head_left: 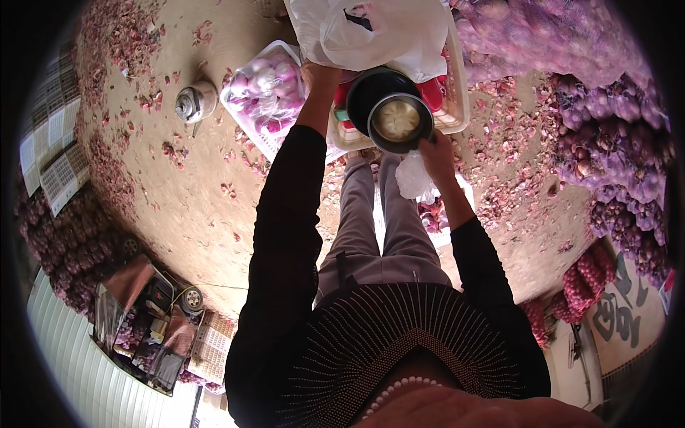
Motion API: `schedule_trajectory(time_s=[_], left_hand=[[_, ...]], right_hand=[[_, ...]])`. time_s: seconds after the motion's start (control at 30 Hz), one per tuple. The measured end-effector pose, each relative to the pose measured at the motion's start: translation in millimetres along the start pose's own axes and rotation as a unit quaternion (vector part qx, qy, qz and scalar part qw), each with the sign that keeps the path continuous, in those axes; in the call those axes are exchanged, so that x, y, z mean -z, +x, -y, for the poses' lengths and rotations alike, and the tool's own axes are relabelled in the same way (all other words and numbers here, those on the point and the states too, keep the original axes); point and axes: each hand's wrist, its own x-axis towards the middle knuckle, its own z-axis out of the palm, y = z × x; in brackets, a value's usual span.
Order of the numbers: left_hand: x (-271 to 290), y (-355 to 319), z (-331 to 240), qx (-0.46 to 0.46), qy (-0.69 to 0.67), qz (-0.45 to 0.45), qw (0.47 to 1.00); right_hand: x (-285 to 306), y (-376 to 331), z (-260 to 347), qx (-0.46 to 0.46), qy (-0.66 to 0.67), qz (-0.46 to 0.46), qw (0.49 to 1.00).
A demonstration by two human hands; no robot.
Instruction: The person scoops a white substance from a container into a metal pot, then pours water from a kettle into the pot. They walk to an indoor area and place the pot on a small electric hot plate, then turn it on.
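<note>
My right hand (437, 155) is closed on the rim of a round dark grey bowl (380, 137), tilted so its inside shows. A pale, scalloped round shape (397, 120) shows at its bottom; whether it lies loose cannot be made out. Just beyond stands a larger black bowl (362, 90), partly covered by the grey one. Over at the left, my left hand (318, 75) meets the edge of a white plastic bag (389, 39), its fingers mostly hidden. Both bowls and the bag rest over a pale plastic basket (457, 100) with red items (431, 93) in it.
A white crate (246, 132) of bagged purple-white onions (265, 89) stands left of the basket. Farther left is a small metal-topped container (191, 104). Netted purple onions (606, 118) are piled at right. Onion skins litter the floor. A crumpled white bag (414, 178) hangs below my right hand.
</note>
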Motion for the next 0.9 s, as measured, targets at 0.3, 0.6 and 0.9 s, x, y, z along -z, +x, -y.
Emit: schedule_trajectory(time_s=[0.3,0.6,0.9], left_hand=[[3.7,-14.3,2.7,0.006,-0.079,-0.01,0.997],[20.2,-117.1,-14.8,0.238,-0.574,0.222,0.751],[-40.9,-123.9,-23.4,-0.151,0.12,0.179,0.965]], right_hand=[[3.3,4.8,-6.4,-0.024,0.033,0.013,0.999],[32.3,-1.2,20.0,-0.024,0.215,-0.038,0.976],[57.7,0.8,13.8,-0.015,0.129,-0.055,0.99]])
